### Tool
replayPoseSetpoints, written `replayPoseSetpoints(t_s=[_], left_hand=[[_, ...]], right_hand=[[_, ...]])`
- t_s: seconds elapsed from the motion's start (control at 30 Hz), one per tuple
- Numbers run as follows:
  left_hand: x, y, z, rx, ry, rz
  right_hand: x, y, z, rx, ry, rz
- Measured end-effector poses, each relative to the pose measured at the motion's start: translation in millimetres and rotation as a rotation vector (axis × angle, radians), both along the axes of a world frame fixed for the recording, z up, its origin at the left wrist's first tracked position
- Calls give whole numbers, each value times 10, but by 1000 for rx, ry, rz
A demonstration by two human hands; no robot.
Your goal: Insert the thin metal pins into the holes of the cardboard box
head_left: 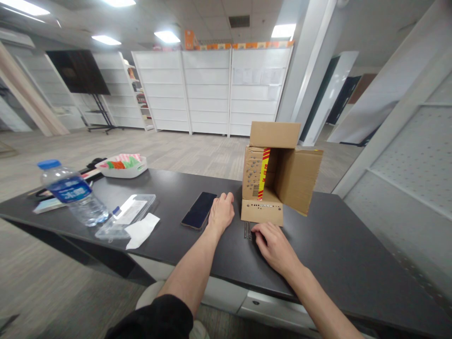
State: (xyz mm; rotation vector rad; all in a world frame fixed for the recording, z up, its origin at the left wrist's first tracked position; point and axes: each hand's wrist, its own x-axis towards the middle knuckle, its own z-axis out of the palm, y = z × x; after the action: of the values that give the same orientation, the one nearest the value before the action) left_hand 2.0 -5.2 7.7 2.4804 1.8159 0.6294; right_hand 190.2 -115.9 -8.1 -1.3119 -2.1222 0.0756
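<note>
Two bare hands reach over the dark table (pixel 339 249), and the right hand (pixel 272 243) is the nearer to a row of thin metal pieces (pixel 247 230). These lie just left of its fingertips, slightly below the frame's centre, with their long axes running up and down the picture. The right hand is palm down with fingers bent, its forearm slanting in from the lower right; whether it pinches one of the pieces cannot be told. The left hand (pixel 223 210) is loosely curled knuckles up, beside the right edge of the phone (pixel 199 210); its fingertips are hidden, so any grip is unclear. Just beyond the pieces stands the open cardboard box (pixel 253 174), its perforated lower flap facing them. Farther out, at left, are a paper scrap (pixel 143 230), a clear case (pixel 152 205) and a bottle (pixel 73 192).
</note>
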Motion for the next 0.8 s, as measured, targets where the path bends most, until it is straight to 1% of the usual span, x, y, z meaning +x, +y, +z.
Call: replayPoseSetpoints(t_s=[0.13,0.43,0.63,0.8], left_hand=[[1,1,-6,-2,-1,2],[5,-1,-3,0,-1,2],[0,2,-8,3,8,2],[-4,0,-6,-2,9,4]], right_hand=[[42,65,7,25,9,-62],[124,330,129,137,-87,-235],[115,550,112,232,-73,-313],[73,619,80,259,-45,-374]])
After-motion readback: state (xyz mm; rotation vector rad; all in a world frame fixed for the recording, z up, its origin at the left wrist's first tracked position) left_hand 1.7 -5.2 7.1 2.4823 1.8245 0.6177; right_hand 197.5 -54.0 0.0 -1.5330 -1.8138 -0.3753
